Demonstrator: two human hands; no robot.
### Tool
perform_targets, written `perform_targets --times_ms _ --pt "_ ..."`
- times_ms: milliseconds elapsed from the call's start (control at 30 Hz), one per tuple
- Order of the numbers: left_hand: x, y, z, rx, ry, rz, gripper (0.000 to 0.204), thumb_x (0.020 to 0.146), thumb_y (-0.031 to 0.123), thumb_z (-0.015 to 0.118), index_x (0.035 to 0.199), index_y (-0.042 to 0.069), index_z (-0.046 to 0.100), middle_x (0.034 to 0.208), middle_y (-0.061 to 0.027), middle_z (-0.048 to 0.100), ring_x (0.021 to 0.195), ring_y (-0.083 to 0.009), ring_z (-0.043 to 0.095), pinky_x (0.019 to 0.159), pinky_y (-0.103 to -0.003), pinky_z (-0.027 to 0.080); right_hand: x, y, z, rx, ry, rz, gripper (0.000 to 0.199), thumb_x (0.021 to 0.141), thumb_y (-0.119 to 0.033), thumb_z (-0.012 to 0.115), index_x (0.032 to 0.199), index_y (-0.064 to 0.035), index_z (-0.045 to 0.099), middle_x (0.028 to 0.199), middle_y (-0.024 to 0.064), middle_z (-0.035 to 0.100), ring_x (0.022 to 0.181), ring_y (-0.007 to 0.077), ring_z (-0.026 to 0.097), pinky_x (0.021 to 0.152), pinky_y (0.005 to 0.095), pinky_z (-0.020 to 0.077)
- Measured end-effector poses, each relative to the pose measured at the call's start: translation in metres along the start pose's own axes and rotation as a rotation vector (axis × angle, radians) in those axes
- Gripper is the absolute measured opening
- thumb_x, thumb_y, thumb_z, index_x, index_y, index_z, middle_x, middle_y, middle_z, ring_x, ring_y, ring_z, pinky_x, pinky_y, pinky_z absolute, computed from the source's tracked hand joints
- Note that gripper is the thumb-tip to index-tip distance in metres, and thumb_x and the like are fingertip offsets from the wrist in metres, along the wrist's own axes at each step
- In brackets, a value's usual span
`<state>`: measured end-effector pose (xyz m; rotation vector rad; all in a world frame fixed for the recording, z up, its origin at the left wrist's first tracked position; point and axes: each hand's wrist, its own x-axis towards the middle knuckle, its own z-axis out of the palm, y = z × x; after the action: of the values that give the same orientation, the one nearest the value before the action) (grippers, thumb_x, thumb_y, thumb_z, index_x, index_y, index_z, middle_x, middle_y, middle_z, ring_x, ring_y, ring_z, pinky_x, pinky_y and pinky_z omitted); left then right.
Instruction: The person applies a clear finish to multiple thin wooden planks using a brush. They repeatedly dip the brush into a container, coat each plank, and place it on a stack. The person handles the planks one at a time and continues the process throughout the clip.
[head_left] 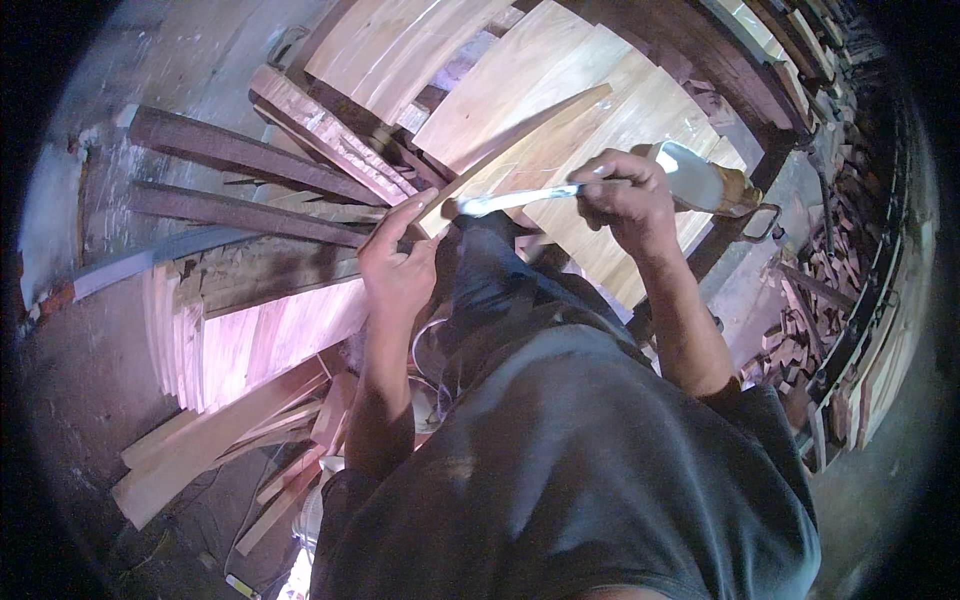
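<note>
Head view, looking down over the person's dark grey shirt [590,480] and dark trousers [490,285].

Right hand [628,200]: clenched around the handle end of a long, pale, flat tool, apparently a brush or blade [520,199]; which of the two I cannot tell. The tool runs roughly level, leftward from the fist, and its tip ends near the left hand's fingertips, over the end of a narrow wooden strip [520,145].

Left hand [398,265]: fingers extended upward, forefinger laid against the lower end of that strip where it meets the knee. Whether it actually grips the strip cannot be told; it looks pressed against it rather than closed round it.

The strip is light-coloured and slants from the left hand up and to the right, lying across a stack of broad pale boards [600,110].

Just behind the right hand, a pale plastic bottle with a brownish end [705,180] lies on the boards.

To the left: dark reddish planks [240,155] fanned out on the floor, and a stack of pinkish planks [260,340] beside the left forearm. Small wood offcuts [800,330] are heaped at right.
</note>
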<state>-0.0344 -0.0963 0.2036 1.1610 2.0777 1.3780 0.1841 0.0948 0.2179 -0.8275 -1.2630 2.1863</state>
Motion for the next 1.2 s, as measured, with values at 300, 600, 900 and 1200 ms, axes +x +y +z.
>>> perform_targets --times_ms 300,600,900,1200 --pt "0.001 0.011 0.003 0.026 0.016 -0.037 0.041 0.076 -0.014 0.071 0.115 -0.001 0.068 0.112 -0.0124 0.071 0.102 -0.0178 0.065 0.094 -0.031 0.05 0.031 -0.005 -0.02 -0.524 0.257 -0.098 0.015 0.078 -0.003 0.058 0.086 0.0027 0.07 0.066 0.0027 0.06 0.054 0.0057 0.048 0.046 0.0211 0.0346" --pt "0.007 0.018 0.001 0.069 0.01 -0.057 0.042 0.075 -0.01 0.073 0.115 0.002 0.07 0.109 -0.0108 0.072 0.1 -0.0148 0.066 0.092 -0.03 0.05 0.048 0.001 -0.059 -0.533 0.541 -0.038 0.018 0.079 -0.012 0.062 0.082 0.0031 0.071 0.065 0.0032 0.059 0.061 0.0101 0.05 0.056 0.0268 0.0388" --pt "0.012 0.011 -0.003 0.126 -0.016 0.027 0.041 0.076 -0.01 0.071 0.115 0.0 0.068 0.108 -0.0123 0.072 0.1 -0.0175 0.066 0.09 -0.03 0.05 -0.011 -0.022 0.055 -0.296 0.206 -0.028 0.015 0.074 -0.004 0.06 0.083 0.0053 0.069 0.068 0.0049 0.062 0.057 0.0077 0.051 0.048 0.0217 0.0363" --pt "0.008 0.013 -0.009 0.159 0.047 0.03 0.034 0.08 -0.006 0.067 0.113 0.001 0.07 0.102 -0.0127 0.073 0.093 -0.0205 0.07 0.084 -0.034 0.053 -0.009 -0.013 0.07 0.22 0.053 0.175 0.015 0.074 -0.007 0.063 0.082 0.0034 0.07 0.067 0.0068 0.065 0.052 0.0097 0.054 0.045 0.0227 0.0398"
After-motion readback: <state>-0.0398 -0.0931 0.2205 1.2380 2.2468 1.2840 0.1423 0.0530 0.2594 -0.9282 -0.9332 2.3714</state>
